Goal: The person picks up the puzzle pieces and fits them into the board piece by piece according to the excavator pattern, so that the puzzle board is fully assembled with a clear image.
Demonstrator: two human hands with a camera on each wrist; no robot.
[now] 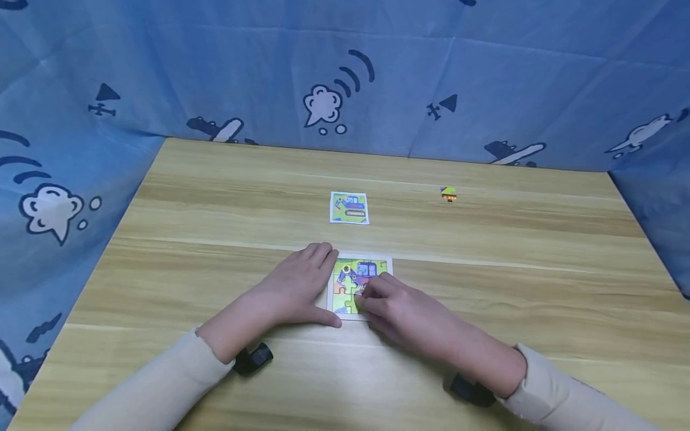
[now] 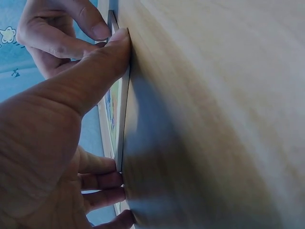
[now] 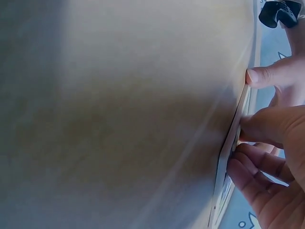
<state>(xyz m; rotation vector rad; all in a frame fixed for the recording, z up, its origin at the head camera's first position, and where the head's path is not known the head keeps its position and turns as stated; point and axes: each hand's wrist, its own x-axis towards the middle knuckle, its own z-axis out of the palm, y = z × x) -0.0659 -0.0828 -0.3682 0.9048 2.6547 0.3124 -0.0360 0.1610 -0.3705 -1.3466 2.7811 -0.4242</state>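
A jigsaw puzzle [image 1: 345,286] in a white-edged frame lies flat on the table, its picture a blue and purple excavator on green. Along the frame's left edge rest the straight fingers of my left hand [image 1: 299,284], while its thumb touches the lower left corner. In the left wrist view that thumb [image 2: 102,62] lies on the frame's rim [image 2: 123,124]. My right hand [image 1: 399,305] is over the lower right of the puzzle, thumb and bent fingers pinching a small puzzle piece, mostly hidden. In the right wrist view those fingers [image 3: 257,174] are at the frame's edge.
Behind the puzzle lies a small card [image 1: 349,208] with a similar excavator picture. A loose, colourful puzzle piece [image 1: 448,193] sits at the back right of the wooden table [image 1: 242,209]. A blue printed cloth [image 1: 259,72] hangs round the table's back and sides.
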